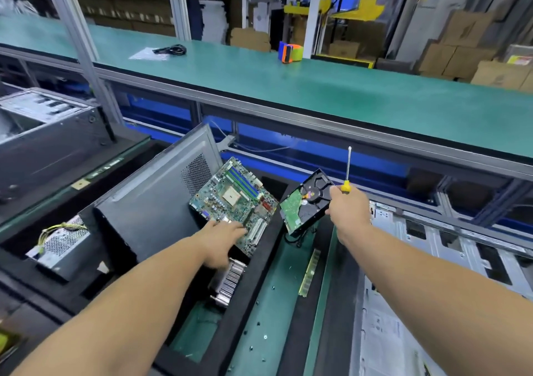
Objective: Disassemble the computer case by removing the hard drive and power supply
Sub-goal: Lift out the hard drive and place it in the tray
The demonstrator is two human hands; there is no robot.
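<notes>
At the far left we see a black tray holding a power supply with its yellow wire bundle on top. Next to it, a dark case side panel leans up out of the neighbouring black bin. In that same bin a green motherboard lies tilted against the panel, and a finned heatsink sits lower down beneath it. Our left hand reaches into this bin with fingers stretched out flat, their tips resting on the motherboard's near edge.

To the right of the bin, a RAM stick lies on the green bench surface among scattered screws. Our right hand grips the hard drive, held tilted above the bin's right edge with its circuit board facing left, and the same hand also holds a yellow-handled screwdriver pointing upward. At the far right lies the open computer case.
</notes>
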